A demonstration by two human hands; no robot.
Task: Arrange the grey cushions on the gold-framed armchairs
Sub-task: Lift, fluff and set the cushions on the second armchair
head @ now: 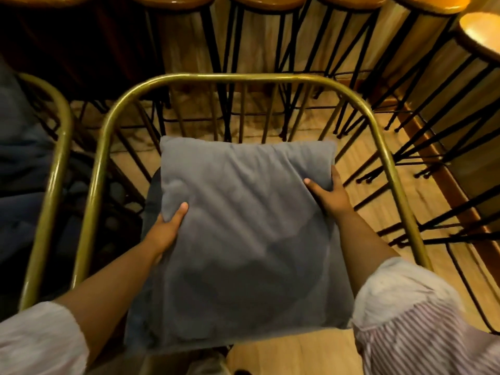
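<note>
A square grey cushion [243, 234] fills the middle of the head view, held over the seat of a gold-framed armchair [221, 78]. My left hand [166, 228] grips its left edge, thumb on top. On the opposite edge, near the far corner, my right hand [328, 196] is closed on the fabric. The chair's curved gold rail wraps around the cushion on three sides. A dark seat pad [151, 196] shows just past the cushion's left edge; the rest of the seat is hidden beneath it.
A second gold-framed armchair [58, 147] stands close on the left with grey upholstery [19, 158] in it. Several bar stools with orange tops [267, 0] and black metal legs [422, 147] crowd the far side and right. The floor [292, 355] is wood.
</note>
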